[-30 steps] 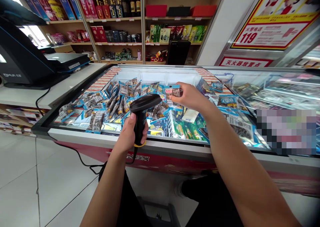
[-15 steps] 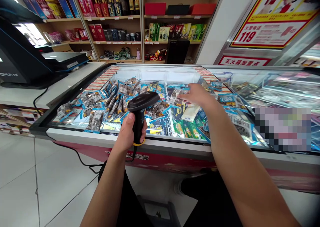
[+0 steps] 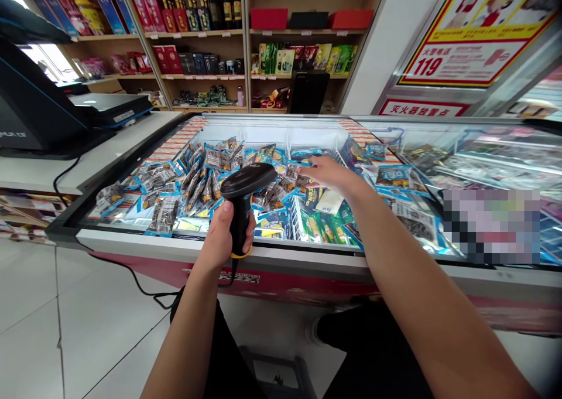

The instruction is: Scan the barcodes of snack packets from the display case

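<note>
Above the near edge of the long, grey-rimmed chest freezer (image 3: pixel 132 244), the left hand (image 3: pixel 220 232) is wrapped round a black, yellow-trimmed plastic barcode scanner (image 3: pixel 246 179). The right hand (image 3: pixel 331 173), fingers spread, is over the freezer's middle, beside clear-and-blue plastic packets (image 3: pixel 204 182) heaped toward its left edge — whether touching, I cannot tell. A knock could send packets sliding, since they look slick and loosely piled. Counted: one scanner, two hands, one freezer; packets overlap — over ten, exact number unclear.

Black scanner (image 3: pixel 240 208) (yellow-rimmed base) upright near blue-edged packets (image 3: pixel 199 179).
</note>
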